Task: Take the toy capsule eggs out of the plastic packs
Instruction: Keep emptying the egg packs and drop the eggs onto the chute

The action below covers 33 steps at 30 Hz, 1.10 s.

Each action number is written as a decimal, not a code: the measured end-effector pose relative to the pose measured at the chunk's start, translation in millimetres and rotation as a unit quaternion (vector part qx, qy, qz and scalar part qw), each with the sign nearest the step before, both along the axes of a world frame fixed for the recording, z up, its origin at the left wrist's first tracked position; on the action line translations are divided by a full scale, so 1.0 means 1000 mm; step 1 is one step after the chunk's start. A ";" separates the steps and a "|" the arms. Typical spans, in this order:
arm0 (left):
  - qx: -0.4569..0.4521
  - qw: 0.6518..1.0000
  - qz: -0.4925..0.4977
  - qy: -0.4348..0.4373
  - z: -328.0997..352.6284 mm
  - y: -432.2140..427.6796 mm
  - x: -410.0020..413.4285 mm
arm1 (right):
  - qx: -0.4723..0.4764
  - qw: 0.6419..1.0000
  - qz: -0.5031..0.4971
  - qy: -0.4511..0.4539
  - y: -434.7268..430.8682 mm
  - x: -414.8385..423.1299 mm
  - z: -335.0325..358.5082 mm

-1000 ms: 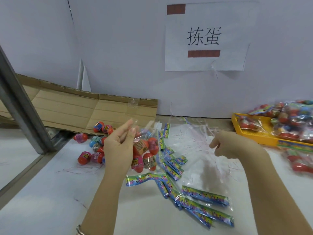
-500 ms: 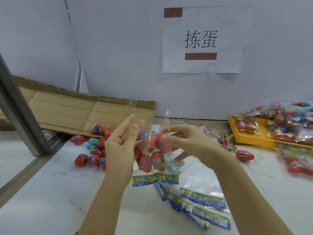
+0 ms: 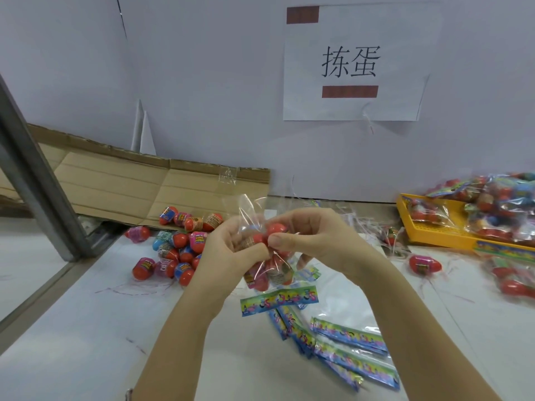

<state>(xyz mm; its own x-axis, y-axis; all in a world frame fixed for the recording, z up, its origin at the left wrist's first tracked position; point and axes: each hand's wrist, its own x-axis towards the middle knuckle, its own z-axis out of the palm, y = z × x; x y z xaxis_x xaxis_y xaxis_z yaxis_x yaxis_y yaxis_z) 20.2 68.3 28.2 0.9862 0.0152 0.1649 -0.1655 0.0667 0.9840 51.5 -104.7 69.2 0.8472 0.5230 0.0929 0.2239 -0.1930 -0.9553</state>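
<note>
1. Step in hand: opening plastic pack (image 3: 269,270). Left hand (image 3: 228,256) curled round its middle, right hand (image 3: 321,241) pinching film over a red egg (image 3: 276,229) near its top.
2. Next, by judgement: parting the film wider, then tipping the eggs out beside the pack.
3. Behind the pack: grey wall (image 3: 202,82) with paper sign (image 3: 353,65).
4. Beneath it: white table (image 3: 86,328).
5. Left of it: flattened cardboard (image 3: 139,186), loose egg heap (image 3: 179,247).
6. Right of it: yellow tray (image 3: 434,230) of full packs.
7. Nearer than it: emptied wrappers (image 3: 347,342).

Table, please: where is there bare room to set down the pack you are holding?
Bare table lies near-left, this side of the loose egg pile, and near-right, this side of the lone egg. Crowded: emptied packs centre-front, yellow tray and full packs far right.
</note>
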 end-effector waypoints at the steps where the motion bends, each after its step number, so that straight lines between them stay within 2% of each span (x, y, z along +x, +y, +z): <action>1: -0.006 1.000 0.013 -0.002 0.000 0.000 0.000 | 0.005 1.000 0.001 0.000 0.001 0.000 0.000; 8: -0.096 0.994 0.054 -0.016 0.002 -0.011 0.000 | 0.038 0.999 0.011 0.001 0.003 0.000 -0.001; 13: -0.140 0.989 0.005 -0.040 0.008 -0.014 -0.005 | 0.060 0.998 -0.035 -0.006 -0.002 0.005 -0.002; 15: -0.162 0.986 0.019 -0.041 0.008 -0.013 -0.004 | 0.069 0.996 -0.051 0.003 -0.006 0.007 -0.002; 18: -0.173 0.980 0.080 -0.049 0.009 -0.013 -0.004 | 0.073 0.995 -0.061 0.016 -0.009 0.007 0.000; 24: -0.164 0.978 0.121 -0.038 0.010 -0.015 -0.006 | 0.083 0.990 -0.115 0.017 -0.005 0.008 -0.002; 33: -0.207 0.970 0.121 -0.030 0.012 -0.014 -0.005 | 0.165 0.979 -0.093 0.072 -0.011 0.006 0.000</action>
<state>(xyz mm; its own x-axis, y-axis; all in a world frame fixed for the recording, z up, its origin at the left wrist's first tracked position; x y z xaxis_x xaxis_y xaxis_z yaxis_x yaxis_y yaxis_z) 15.1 54.7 40.3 0.9344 0.3220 0.1527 -0.2820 0.4062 0.8692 58.0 -115.3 69.2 0.9419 0.3197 0.1034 0.0726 0.1067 -0.9916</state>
